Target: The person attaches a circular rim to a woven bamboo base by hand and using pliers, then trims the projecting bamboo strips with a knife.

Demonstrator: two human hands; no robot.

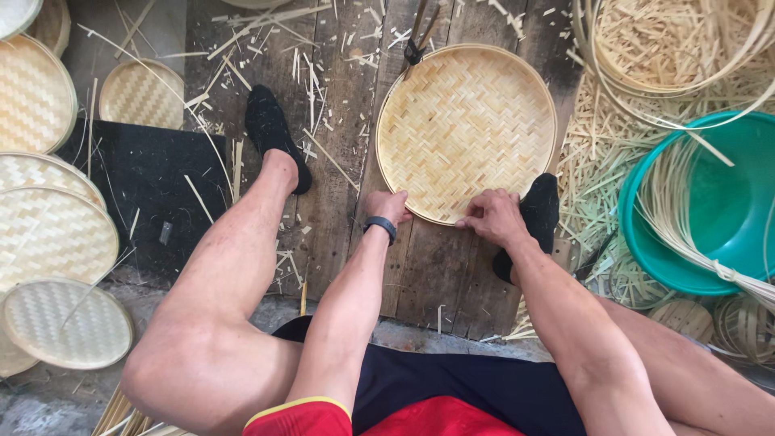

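**Both hands at the near rim of a woven tray**

Nearest the camera are the person's red and black shorts [420,404] and bare legs, spread to either side. Both forearms reach forward between the knees. The left hand [387,204], with a dark wristband [380,226] behind it, rests on the near-left rim of a round bamboo tray [466,121], fingers curled over the edge. The right hand [492,216] pinches the near rim just beside it, fingers bent and closed on the edge. The two hands are close together, with a short stretch of rim between them.

The tray lies flat on a dark plank floor [347,202], its herringbone weave facing up. The right foot, in a black sock [537,214], sits against the tray's near-right edge; the left foot, also in a black sock [270,129], is planted well to the tray's left. Bamboo slivers litter the planks.

To the left, beyond a black mat [145,186], several finished woven trays [56,234] overlap in a stack. To the right, a green basin [710,210] holds long bamboo strips, on a heap of offcuts. Farther off, at the tray's far rim, lies a dark metal tool [416,48], and coiled bamboo hoops [670,48] fill the top right corner.
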